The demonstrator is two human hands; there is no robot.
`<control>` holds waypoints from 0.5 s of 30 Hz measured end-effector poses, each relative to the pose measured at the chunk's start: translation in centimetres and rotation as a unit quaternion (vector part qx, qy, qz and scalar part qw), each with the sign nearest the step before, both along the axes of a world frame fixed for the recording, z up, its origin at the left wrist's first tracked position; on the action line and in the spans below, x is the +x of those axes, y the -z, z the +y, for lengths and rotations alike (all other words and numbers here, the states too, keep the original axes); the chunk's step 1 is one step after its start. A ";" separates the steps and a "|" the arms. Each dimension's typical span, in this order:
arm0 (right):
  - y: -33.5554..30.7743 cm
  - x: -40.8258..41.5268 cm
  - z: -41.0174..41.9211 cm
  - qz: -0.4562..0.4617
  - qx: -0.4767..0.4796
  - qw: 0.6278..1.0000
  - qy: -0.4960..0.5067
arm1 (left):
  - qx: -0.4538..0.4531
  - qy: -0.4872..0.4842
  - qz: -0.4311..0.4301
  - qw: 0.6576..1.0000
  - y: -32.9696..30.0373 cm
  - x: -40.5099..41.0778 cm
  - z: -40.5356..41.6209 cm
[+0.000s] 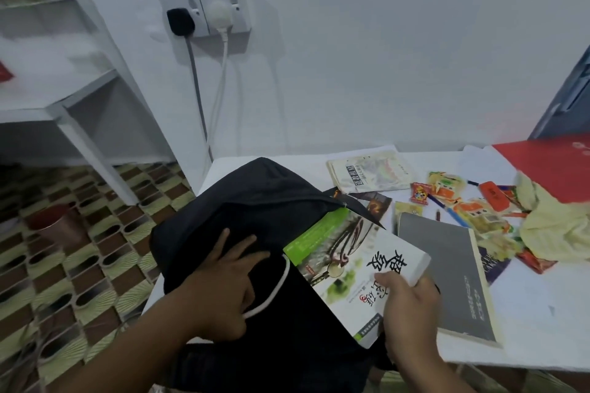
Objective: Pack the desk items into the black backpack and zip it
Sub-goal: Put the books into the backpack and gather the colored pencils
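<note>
The right hand pinches the near corner of a white paperback, whose far end at about 11 o'clock is already inside the mouth of the black backpack at the desk's left edge; the left hand lies spread on the soft fabric. The book looks stiff, fairly light and glossy, so a grip on its near edge should steer it. Its cover shows large black Chinese characters, too blurred to read.

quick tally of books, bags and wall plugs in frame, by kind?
Books: 4: white book held by the right hand, grey book, pale book, dark book partly under the bag
Backpacks: 1, black backpack, left hand resting on it
Wall plugs: 2: black plug, white plug
Total: 7
</note>
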State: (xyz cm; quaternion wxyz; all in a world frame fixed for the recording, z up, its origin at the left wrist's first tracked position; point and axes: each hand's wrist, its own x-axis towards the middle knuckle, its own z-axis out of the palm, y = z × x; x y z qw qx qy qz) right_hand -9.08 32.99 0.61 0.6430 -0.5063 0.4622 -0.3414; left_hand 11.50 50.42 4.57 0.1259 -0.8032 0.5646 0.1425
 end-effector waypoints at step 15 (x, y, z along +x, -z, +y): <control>0.1 0.9 1.7 -0.027 0.040 0.994 -0.099 | -0.199 -0.272 -0.099 0.936 0.4 3.6 -4.9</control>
